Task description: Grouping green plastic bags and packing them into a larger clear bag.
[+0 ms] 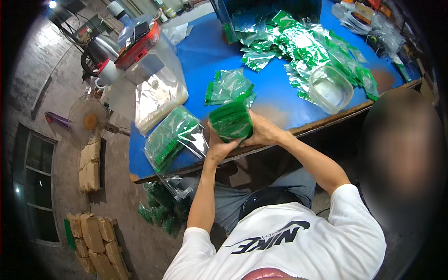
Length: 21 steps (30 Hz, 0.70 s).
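Note:
Between my two hands is a thick stack of green plastic packets (230, 120), held just above the front edge of the blue table (198, 51). My left hand (220, 149) grips its lower left side, fingers partly hidden behind it. Wrapped round the right side is my right hand (262, 130). Left of the stack lies a clear plastic bag (192, 140) with green packets inside, overhanging the table edge. A few flat green-and-clear packets (229, 87) rest beyond my hands.
A large heap of green packets (303, 44) and a clear plastic tub (330, 90) occupy the right. A clear bin (161, 95), white mug (107, 73) and fan (88, 120) stand left. Green bundles (161, 210) lie on the floor. Another person is close at right.

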Each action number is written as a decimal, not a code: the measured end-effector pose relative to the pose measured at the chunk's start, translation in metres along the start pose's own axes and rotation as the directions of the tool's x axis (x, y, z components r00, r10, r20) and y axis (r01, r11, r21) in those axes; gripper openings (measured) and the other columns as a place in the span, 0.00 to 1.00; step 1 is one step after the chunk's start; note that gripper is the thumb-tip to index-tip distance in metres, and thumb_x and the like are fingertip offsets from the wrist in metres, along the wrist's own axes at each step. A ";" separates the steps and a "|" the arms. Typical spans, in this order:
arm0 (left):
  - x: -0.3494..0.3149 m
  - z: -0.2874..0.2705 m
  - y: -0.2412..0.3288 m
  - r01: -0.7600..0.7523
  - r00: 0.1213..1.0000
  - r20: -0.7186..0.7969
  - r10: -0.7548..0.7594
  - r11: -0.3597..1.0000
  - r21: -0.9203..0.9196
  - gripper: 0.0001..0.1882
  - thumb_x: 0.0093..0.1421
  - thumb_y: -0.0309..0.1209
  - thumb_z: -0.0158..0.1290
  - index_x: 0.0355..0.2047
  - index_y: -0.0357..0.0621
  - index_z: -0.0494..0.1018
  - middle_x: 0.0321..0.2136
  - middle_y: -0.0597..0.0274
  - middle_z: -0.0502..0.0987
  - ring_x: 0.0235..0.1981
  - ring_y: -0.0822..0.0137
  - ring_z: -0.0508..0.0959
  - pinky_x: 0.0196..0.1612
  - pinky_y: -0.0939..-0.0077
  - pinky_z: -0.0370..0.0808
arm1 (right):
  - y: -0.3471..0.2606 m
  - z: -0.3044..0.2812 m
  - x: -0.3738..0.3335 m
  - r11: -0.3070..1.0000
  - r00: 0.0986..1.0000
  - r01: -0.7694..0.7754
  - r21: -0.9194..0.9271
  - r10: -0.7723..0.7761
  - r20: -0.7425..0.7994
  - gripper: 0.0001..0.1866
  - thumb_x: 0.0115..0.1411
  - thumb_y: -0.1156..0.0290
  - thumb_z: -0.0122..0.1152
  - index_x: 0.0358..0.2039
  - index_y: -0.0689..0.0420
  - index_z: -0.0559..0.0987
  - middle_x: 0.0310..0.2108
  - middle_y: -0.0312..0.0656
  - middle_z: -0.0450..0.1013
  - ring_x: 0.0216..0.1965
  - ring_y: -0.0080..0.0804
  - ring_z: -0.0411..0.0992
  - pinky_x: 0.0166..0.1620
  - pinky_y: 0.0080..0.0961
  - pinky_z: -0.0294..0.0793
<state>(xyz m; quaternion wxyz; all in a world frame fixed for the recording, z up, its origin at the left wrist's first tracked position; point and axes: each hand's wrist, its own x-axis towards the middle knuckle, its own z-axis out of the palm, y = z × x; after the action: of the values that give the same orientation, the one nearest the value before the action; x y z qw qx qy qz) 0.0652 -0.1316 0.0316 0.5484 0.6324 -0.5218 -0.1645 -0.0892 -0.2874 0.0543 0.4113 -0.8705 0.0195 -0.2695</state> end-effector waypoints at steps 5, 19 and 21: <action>-0.026 0.007 0.052 0.137 0.959 -0.093 -0.269 0.723 -0.677 0.35 0.48 0.20 0.61 0.58 0.40 0.65 0.51 0.57 0.74 0.50 0.61 0.76 0.55 0.66 0.73 | -0.055 -0.005 -0.017 0.834 0.956 -0.259 0.488 0.294 0.005 0.54 0.46 0.70 0.77 0.68 0.54 0.52 0.53 0.50 0.69 0.57 0.44 0.68 0.60 0.36 0.67; -0.020 0.038 0.108 -0.288 0.711 -0.517 -0.476 0.474 -0.832 0.24 0.65 0.42 0.44 0.56 0.41 0.68 0.51 0.59 0.73 0.55 0.61 0.70 0.60 0.64 0.64 | -0.102 0.033 0.004 0.930 0.904 0.023 0.368 0.138 -0.404 0.59 0.42 0.77 0.79 0.67 0.58 0.48 0.55 0.46 0.65 0.55 0.38 0.69 0.58 0.32 0.70; -0.032 0.025 0.096 -0.306 0.765 -0.581 -0.278 0.637 -0.708 0.28 0.66 0.41 0.43 0.62 0.39 0.61 0.58 0.57 0.66 0.61 0.60 0.64 0.65 0.64 0.57 | -0.115 0.017 0.007 0.726 0.891 -0.036 0.686 0.335 -0.308 0.54 0.44 0.76 0.77 0.67 0.59 0.51 0.54 0.44 0.66 0.55 0.36 0.68 0.57 0.32 0.71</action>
<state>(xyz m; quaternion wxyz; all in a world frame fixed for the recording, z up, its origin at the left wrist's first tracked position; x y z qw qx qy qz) -0.0130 -0.1042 0.0943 0.9088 0.3478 -0.1840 -0.1386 -0.0960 -0.2010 0.1322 0.7052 -0.5829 0.0973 -0.3917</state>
